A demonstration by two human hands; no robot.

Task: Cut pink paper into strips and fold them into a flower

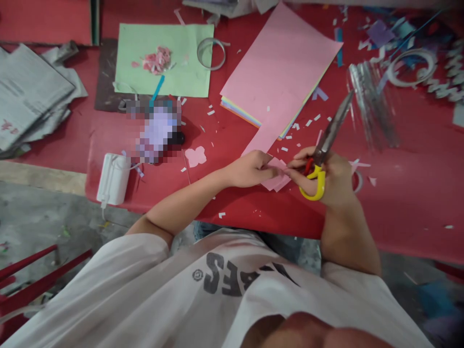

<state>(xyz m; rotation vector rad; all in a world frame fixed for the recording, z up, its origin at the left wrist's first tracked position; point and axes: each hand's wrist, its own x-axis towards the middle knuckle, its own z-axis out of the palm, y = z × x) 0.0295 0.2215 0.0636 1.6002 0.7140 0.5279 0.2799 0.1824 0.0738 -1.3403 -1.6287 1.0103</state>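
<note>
My left hand [252,168] is closed in a pinch on a small folded piece of pink paper [276,179] near the front edge of the red table [398,193]. My right hand [331,176] grips scissors [328,145] with yellow and red handles, their blades closed and pointing up and away to the right. The fingers of my right hand also touch the pink piece. A pink cut-out shape [195,156] lies on the table to the left of my left hand.
A stack of coloured sheets with pink on top [279,67] lies behind my hands. A green sheet [163,60] with pink scraps, a tape roll [211,53], a white device [113,179], newspapers [29,96] and clear plastic wrap [373,104] lie around. Paper bits litter the table.
</note>
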